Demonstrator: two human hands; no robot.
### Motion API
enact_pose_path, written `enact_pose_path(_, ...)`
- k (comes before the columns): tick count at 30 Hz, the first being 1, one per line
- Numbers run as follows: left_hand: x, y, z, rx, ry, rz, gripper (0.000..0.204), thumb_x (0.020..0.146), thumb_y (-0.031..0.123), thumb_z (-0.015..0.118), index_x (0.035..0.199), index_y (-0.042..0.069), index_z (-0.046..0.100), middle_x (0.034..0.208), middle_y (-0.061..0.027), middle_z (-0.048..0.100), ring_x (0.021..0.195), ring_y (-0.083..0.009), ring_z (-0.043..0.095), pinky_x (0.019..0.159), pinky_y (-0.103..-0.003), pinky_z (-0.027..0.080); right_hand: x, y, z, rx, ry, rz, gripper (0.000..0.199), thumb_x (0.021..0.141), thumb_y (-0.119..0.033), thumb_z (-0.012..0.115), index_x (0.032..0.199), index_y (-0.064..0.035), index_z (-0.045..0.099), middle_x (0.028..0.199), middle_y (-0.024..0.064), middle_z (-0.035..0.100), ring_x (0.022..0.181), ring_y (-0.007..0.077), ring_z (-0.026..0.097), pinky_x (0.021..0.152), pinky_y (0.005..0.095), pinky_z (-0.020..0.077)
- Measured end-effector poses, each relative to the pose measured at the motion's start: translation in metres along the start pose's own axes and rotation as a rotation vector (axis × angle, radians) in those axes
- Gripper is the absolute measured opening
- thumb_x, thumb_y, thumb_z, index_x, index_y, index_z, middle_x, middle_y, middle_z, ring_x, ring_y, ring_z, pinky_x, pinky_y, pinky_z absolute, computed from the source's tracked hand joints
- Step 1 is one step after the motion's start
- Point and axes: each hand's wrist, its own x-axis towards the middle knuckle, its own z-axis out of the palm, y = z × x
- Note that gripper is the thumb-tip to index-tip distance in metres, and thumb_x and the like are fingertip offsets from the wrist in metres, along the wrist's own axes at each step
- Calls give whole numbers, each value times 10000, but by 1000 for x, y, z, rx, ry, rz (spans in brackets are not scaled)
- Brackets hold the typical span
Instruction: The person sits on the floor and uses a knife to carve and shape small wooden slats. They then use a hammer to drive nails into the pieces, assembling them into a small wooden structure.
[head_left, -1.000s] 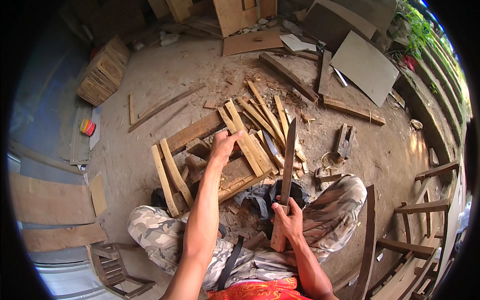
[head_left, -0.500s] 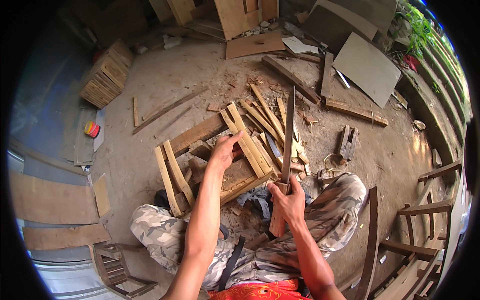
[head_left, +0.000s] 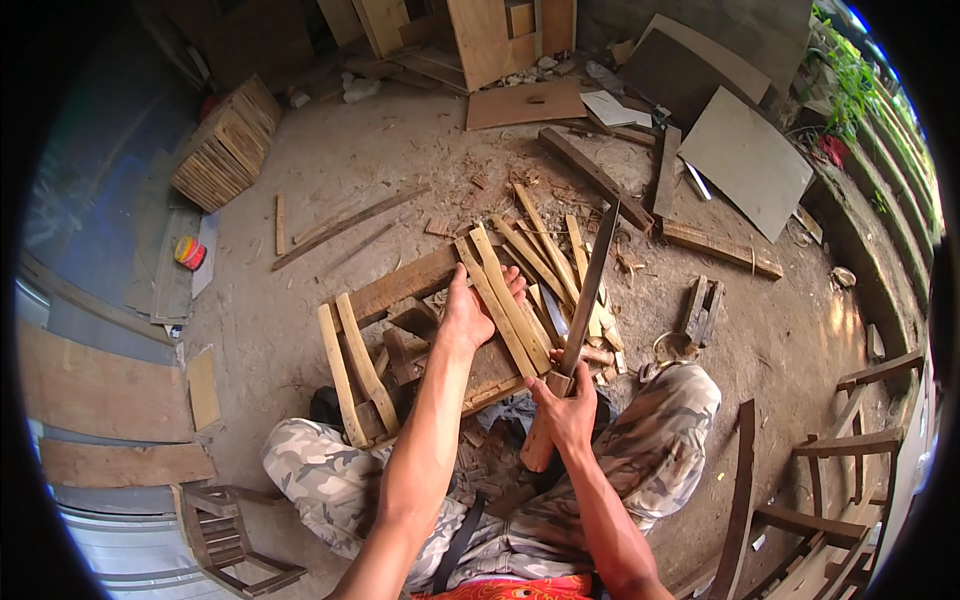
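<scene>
My left hand [head_left: 468,312] is wrapped around two pale wooden strips [head_left: 505,310] lying side by side. Its thumb shows at their left edge, and fingertips come out on the right. In my right hand [head_left: 565,408] is a machete [head_left: 592,285], gripped by its wooden handle [head_left: 537,446], with the long dark blade pointing up and away. The strips' near ends are close to the machete's grip. Under my hands sits a low wooden block or frame [head_left: 405,282]. Two more strips [head_left: 358,350] lean at its left side.
Split wood pieces [head_left: 545,255] and another blade [head_left: 552,312] lie beyond the strips. Dark beams [head_left: 595,178] and a grey board [head_left: 748,165] are at the far right. A slatted wooden stack [head_left: 228,145] and a red-yellow tub [head_left: 190,252] stand left. Wooden frames [head_left: 850,445] line the right.
My left hand has turned from gripping the strips' side to cradling them from beneath, and the strips have come nearer. The machete has tilted and its handle has moved slightly left.
</scene>
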Motion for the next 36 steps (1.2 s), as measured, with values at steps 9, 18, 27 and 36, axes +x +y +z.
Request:
enact_pose_path(9,14,-4,-7,-23,-3,-15,753,1067,639,203,1198,12,600,994,-118,711,958,-276,698,895,-436,578,-4,-4,4,189,-39,64,472,883,-130,813,1291,-24,601,1031,48,696,841,111,674,709,280,578)
enact_pose_path(18,-5,33,-15,400,168,120,402,1081,372,514,1319,52,573,1164,-127,702,1094,-234,688,985,-416,559,-8,-7,3,280,-29,71,456,897,-75,798,1292,-18,578,941,47,666,707,118,652,640,275,554)
enact_pose_path(27,6,33,-19,779,180,206,333,1025,316,652,1145,11,709,1129,-93,714,960,-200,704,855,-411,608,-10,-2,7,265,-7,36,462,896,-110,798,1299,-35,585,1050,67,678,814,117,669,678,281,583)
enact_pose_path(36,4,41,-16,604,146,41,360,1025,355,642,1251,75,659,1200,-112,704,1013,-219,691,875,-415,589,-9,3,11,256,66,-31,441,878,-106,805,1268,-49,607,988,46,673,760,107,631,654,277,535)
